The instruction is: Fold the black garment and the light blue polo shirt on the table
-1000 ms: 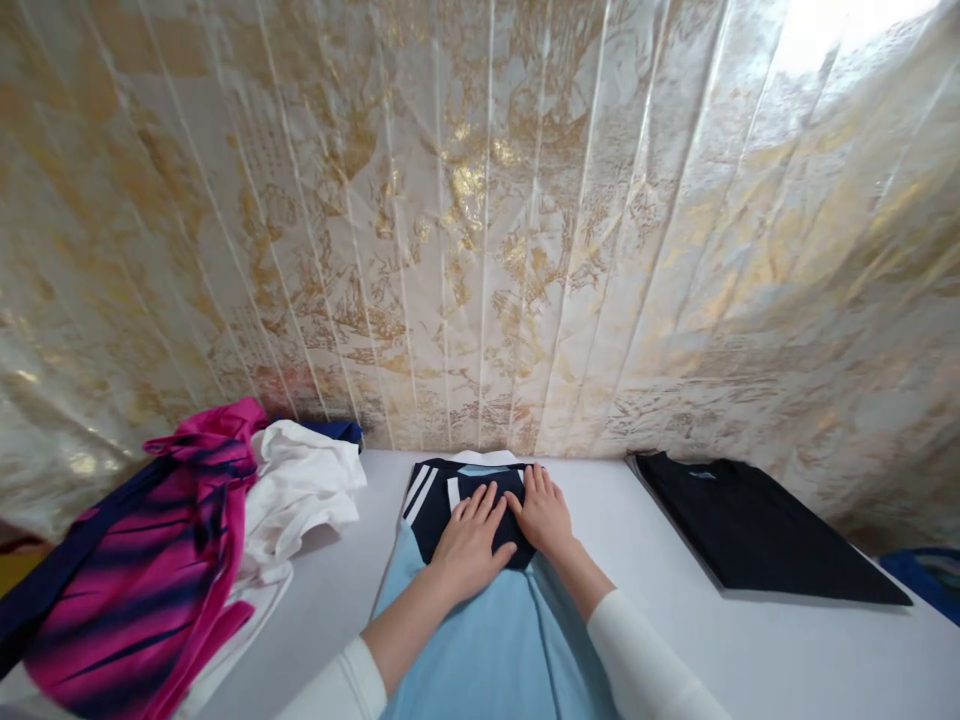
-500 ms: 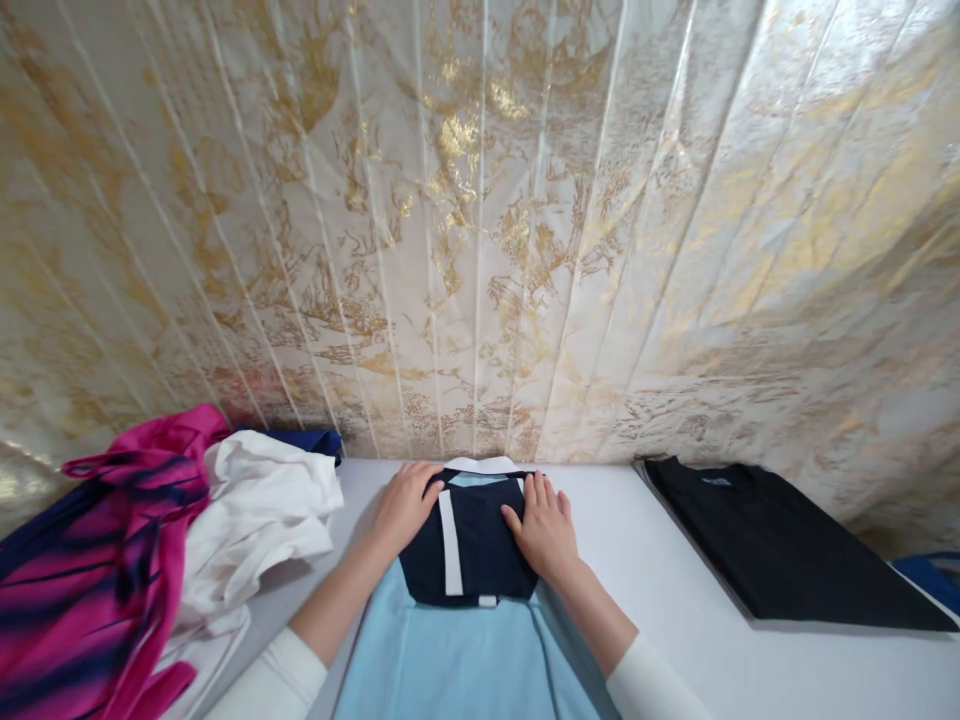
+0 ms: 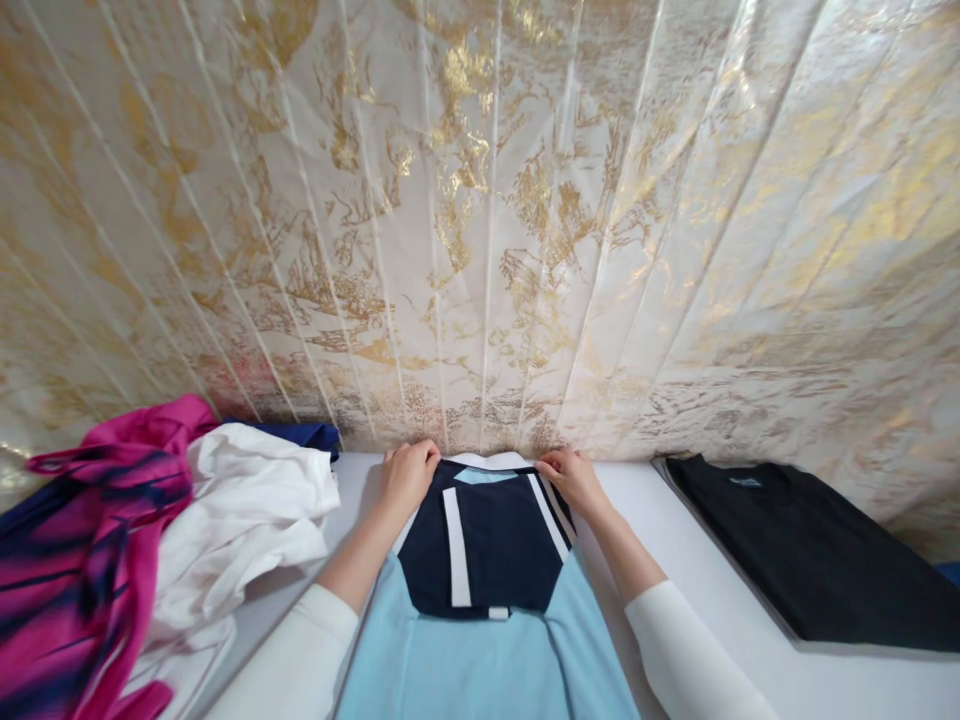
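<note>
A light-blue shirt (image 3: pixel 487 660) with navy sleeves folded across its back is shown flat on the white table (image 3: pixel 720 580), between the two forearms. Its far left corner is pinched by the left hand (image 3: pixel 405 475), fingers curled shut on the cloth; the far right corner is gripped likewise by the right hand (image 3: pixel 574 477). A folded black garment (image 3: pixel 810 550) is seen right of the right hand; a heap of white and pink clothes (image 3: pixel 187 540) left of the left hand.

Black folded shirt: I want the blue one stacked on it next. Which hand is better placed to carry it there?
Probably the right hand: it grips the blue shirt on the side nearer the black folded shirt.
</note>
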A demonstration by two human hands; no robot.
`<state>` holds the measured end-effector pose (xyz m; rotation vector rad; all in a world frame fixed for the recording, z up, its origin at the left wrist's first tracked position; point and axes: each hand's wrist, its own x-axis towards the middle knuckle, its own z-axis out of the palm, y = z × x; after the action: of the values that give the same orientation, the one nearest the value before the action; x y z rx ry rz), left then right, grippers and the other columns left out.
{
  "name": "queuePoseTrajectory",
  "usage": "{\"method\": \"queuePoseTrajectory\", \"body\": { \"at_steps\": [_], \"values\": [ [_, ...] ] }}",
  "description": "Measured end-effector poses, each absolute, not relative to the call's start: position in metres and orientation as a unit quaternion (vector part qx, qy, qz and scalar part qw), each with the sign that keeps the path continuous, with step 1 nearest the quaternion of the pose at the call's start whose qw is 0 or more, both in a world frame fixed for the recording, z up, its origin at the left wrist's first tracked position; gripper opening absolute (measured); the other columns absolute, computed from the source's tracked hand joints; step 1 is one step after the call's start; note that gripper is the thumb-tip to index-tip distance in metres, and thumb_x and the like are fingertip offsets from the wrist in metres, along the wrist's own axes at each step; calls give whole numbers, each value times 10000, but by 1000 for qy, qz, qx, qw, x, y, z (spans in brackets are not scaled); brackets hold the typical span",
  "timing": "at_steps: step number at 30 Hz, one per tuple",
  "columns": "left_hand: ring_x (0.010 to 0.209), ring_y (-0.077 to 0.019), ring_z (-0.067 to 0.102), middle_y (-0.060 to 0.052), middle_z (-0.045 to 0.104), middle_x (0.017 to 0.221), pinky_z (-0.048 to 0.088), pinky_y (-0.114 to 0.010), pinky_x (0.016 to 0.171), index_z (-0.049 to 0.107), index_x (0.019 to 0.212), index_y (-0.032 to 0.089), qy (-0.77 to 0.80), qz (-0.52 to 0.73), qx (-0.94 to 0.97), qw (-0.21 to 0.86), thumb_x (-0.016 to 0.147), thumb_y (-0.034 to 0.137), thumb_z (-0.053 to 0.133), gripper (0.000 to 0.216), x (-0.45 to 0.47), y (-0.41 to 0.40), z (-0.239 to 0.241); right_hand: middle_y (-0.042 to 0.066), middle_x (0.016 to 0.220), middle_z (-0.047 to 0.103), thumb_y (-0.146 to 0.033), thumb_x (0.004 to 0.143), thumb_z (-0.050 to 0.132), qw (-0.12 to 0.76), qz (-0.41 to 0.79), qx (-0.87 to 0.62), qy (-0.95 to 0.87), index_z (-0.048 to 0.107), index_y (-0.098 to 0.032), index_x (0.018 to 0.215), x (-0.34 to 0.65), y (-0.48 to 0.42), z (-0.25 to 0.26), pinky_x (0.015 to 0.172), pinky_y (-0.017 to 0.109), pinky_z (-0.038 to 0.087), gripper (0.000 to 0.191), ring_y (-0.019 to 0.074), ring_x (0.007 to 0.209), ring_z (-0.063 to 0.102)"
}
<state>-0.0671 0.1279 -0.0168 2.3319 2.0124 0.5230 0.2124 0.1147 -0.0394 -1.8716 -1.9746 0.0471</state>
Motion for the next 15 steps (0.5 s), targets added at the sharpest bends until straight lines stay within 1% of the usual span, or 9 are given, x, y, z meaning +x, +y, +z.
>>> {"method": "queuePoseTrajectory", "body": {
  "at_steps": [2,4,10,15],
  "values": [
    [928,-200,622,-21,709,879,363,-314,832,646,901,242,648,167,743,4,937,248,450,199,-66,129,-20,18,872,688,-311,858,563,210,18,-668,-713,727,-245,840,211,117,-41,784,271,369,178,184,856,570],
    [927,-201,625,-26,710,883,357,-319,839,636,904,235,647,167,744,0,940,237,443,196,-65,131,-23,17,886,679,-290,848,572,213,11,-669,-712,715,-237,815,210,117,-41,782,272,361,156,190,890,552],
    [926,-240,612,-54,704,880,344,-358,844,637,884,219,639,173,749,-16,926,227,449,193,-64,132,-30,64,960,661,-260,877,516,216,-29,-690,-690,677,-191,865,202,113,-44,811,312,346,176,217,939,527],
    [954,-247,574,-45,701,942,335,-377,854,646,852,227,621,181,762,-26,923,248,462,198,-66,133,-32,56,945,680,-259,889,494,202,-41,-697,-687,675,-206,861,197,112,-46,808,320,342,191,220,937,545]
  ]
}}
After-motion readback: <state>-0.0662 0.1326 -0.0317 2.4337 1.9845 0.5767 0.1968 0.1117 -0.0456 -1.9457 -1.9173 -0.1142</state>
